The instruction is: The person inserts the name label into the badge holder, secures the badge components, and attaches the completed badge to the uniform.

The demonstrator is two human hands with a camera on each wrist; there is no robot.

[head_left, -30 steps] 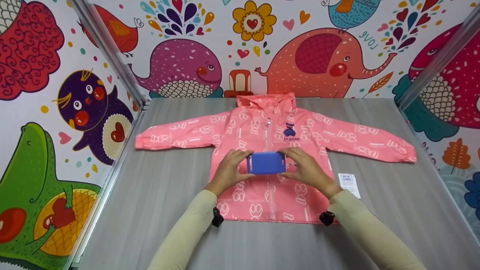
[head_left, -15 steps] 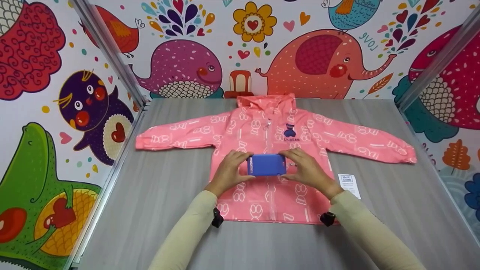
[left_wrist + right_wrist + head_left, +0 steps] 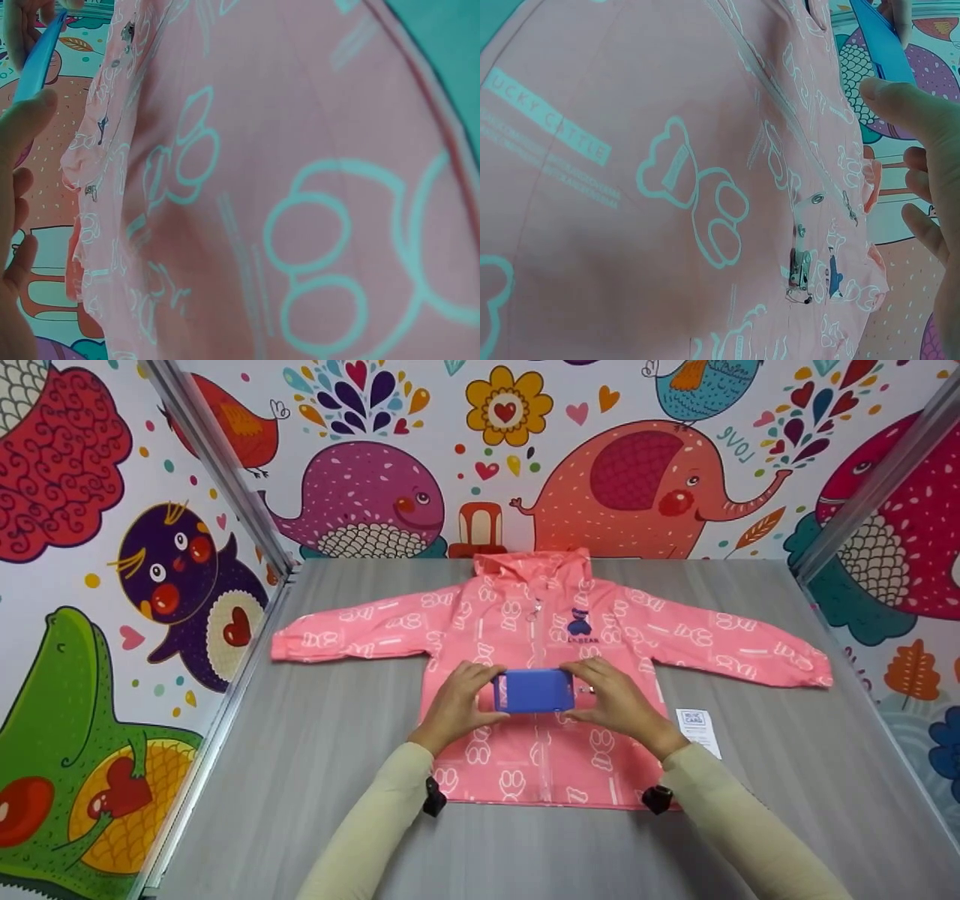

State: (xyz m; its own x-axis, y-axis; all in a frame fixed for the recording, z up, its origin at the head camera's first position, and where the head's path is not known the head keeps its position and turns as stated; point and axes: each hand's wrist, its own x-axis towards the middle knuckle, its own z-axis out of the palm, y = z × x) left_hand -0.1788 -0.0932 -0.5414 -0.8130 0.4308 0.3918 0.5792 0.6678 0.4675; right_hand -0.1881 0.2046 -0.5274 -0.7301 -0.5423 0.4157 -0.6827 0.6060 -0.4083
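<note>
My left hand (image 3: 459, 701) and right hand (image 3: 619, 705) grip the two short ends of a blue phone-like device (image 3: 538, 691), held level in the air over a child-style pink hooded jacket (image 3: 540, 649). On each side, fingers take the top edge and the thumb the bottom, a narrow pinch with the device between; whether it is a bare phone or one in a case, I cannot tell. The jacket lies face up on a grey wood-grain table (image 3: 337, 750), hood toward the mural wall (image 3: 615, 442), sleeves spread wide, front zip (image 3: 795, 120) done up, a navy bear motif (image 3: 579, 622) on its chest. Both wrist views show the device raised well apart from the cloth. Little has changed over the past second: device, hands and jacket match the earlier pictures almost exactly, the whole scene sitting only slightly lower in the head view. I read that as a steady hold, with the garment left undisturbed. Just beside the jacket's hem side, near my right forearm (image 3: 739, 817), rests a white printed card (image 3: 697, 731).
</note>
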